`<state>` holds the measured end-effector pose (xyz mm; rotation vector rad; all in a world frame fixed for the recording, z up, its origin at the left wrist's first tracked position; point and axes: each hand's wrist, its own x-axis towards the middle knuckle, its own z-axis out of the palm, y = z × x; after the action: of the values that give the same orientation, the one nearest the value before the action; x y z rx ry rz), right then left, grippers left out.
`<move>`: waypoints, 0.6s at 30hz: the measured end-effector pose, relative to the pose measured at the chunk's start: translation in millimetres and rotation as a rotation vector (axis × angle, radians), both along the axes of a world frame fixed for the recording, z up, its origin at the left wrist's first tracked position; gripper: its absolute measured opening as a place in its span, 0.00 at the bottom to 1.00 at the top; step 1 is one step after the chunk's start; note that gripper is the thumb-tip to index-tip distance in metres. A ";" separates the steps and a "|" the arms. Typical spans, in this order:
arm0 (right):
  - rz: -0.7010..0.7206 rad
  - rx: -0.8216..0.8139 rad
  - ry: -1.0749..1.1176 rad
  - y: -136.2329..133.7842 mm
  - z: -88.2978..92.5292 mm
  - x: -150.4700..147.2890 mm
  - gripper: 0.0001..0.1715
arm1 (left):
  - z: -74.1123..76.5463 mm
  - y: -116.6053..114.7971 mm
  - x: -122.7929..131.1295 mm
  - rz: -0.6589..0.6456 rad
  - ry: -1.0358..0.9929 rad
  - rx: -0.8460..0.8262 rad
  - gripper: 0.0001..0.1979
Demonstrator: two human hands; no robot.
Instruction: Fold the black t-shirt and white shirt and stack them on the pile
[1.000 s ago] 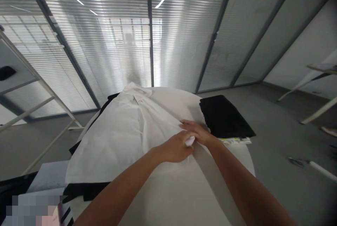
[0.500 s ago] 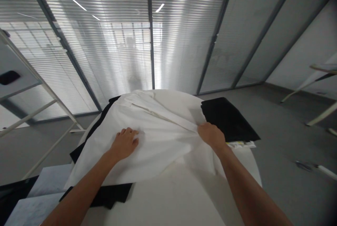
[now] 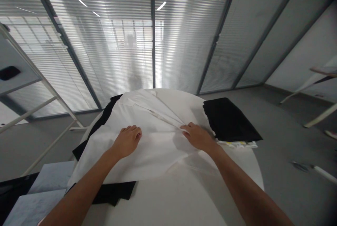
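White worktop (image 3: 163,201) nearest, rim curved. Black fabric (image 3: 118,191) pokes from under one white cloth (image 3: 158,148) spread over the left and middle; black layers uncountable. Two hands on cloth: left hand (image 3: 127,141) curled, likely bracing it; right hand (image 3: 197,137) at a fold's (image 3: 165,114) end, likely tensioning it. Can't tell whether either grip is clamped. Beyond, rightward, one black pile (image 3: 230,119); farthest, slatted blinds (image 3: 181,43).
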<state>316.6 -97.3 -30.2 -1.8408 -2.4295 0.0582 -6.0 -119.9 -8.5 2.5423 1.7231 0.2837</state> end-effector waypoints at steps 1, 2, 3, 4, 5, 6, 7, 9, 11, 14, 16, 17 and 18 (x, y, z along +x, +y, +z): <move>-0.011 -0.048 0.020 0.7 4.2 4.9 0.19 | 3.7 -2.4 -0.1 -0.024 -0.015 -0.020 0.10; -0.023 -0.102 0.030 1.1 8.9 9.9 0.18 | 7.9 -5.3 0.1 -0.051 -0.032 -0.042 0.10; -0.042 -0.157 0.023 1.2 13.7 14.9 0.18 | 12.4 -8.6 0.7 -0.081 -0.055 -0.064 0.10; -0.069 -0.210 -0.002 1.1 18.5 19.7 0.17 | 17.4 -12.2 1.6 -0.113 -0.084 -0.088 0.10; -0.099 -0.258 -0.041 0.8 23.1 24.0 0.17 | 22.7 -15.9 2.9 -0.148 -0.121 -0.115 0.10; -0.130 -0.298 -0.090 0.5 27.5 27.5 0.18 | 28.1 -19.5 4.5 -0.184 -0.160 -0.145 0.10; -0.158 -0.320 -0.138 0.2 31.6 29.7 0.19 | 33.5 -22.7 6.3 -0.222 -0.196 -0.177 0.10; -0.198 -0.324 -0.211 0.3 39.1 29.1 0.21 | 43.0 -27.2 10.4 -0.291 -0.247 -0.242 0.09; -0.203 -0.244 -0.249 2.5 44.7 19.8 0.22 | 49.5 -28.5 14.6 -0.335 -0.269 -0.290 0.09; -0.094 -0.022 -0.239 12.5 45.8 -9.7 0.25 | 53.3 -26.7 21.4 -0.354 -0.299 -0.334 0.08; 0.002 0.094 -0.188 22.9 39.4 -34.4 0.28 | 53.8 -26.0 27.2 -0.354 -0.325 -0.360 0.08; 0.013 0.119 -0.166 28.3 34.4 -46.1 0.29 | 54.2 -26.6 30.5 -0.355 -0.337 -0.374 0.08; 0.023 0.129 -0.157 33.5 28.7 -56.4 0.29 | 54.9 -27.8 34.0 -0.358 -0.348 -0.390 0.08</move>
<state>260.2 -63.8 -1.5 -1.8255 -2.4902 -0.2447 28.0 -147.8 46.4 2.2864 1.0589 0.3088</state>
